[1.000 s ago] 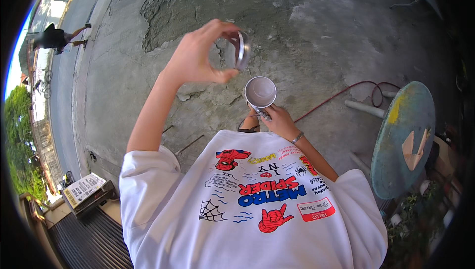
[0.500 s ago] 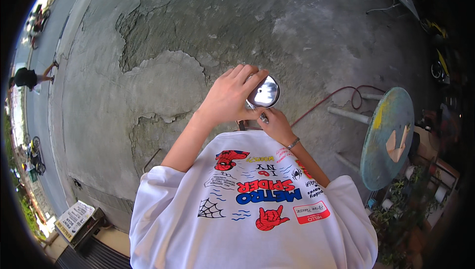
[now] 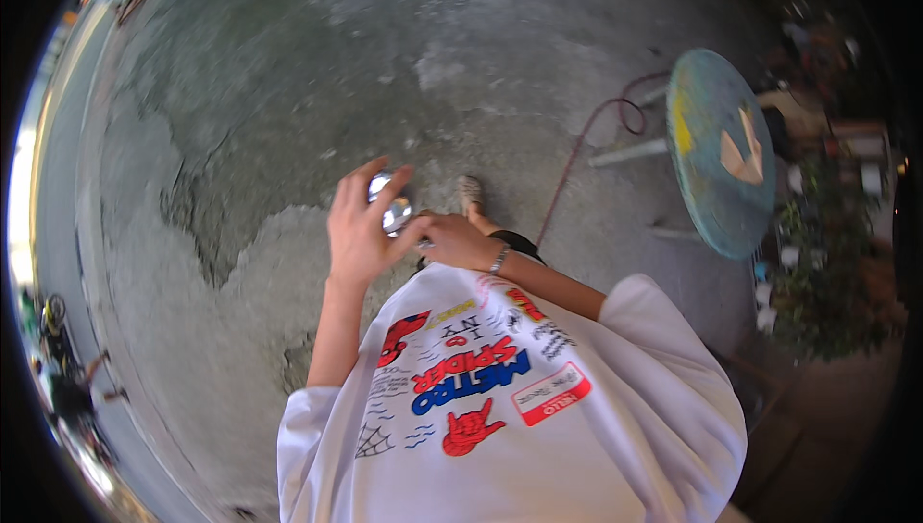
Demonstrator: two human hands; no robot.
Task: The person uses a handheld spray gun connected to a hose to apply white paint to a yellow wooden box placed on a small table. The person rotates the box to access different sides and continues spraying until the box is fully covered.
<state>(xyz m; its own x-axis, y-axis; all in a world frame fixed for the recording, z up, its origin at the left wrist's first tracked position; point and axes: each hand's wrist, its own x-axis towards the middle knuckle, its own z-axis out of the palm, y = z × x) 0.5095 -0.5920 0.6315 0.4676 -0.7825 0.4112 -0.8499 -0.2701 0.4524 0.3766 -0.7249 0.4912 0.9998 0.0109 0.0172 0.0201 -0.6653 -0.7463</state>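
A round, shiny chrome piece (image 3: 394,211) with a mirror-like face is held out in front of my shirt. My left hand (image 3: 361,220) is curled around it, fingers over its far side and thumb toward my other hand. Close against that thumb, my right hand (image 3: 460,240) is closed, wearing a bracelet (image 3: 500,258) on the wrist. A small shiny bit (image 3: 425,243) shows at its fingertips. I cannot tell whether that bit belongs to the chrome piece, since my fingers hide the join.
Cracked, patchy concrete (image 3: 288,119) lies around me. On the right, a round blue-green stool (image 3: 711,206) seems tipped on its side, near a dark red cable (image 3: 574,162) and potted plants (image 3: 827,283). A road (image 3: 58,196) runs along the left, with a person (image 3: 72,393) and motorbikes.
My view has swung, shifting the stool up and left in the picture. Both hands and the chrome piece now appear farther left, and the piece is turned, showing less of its round face.
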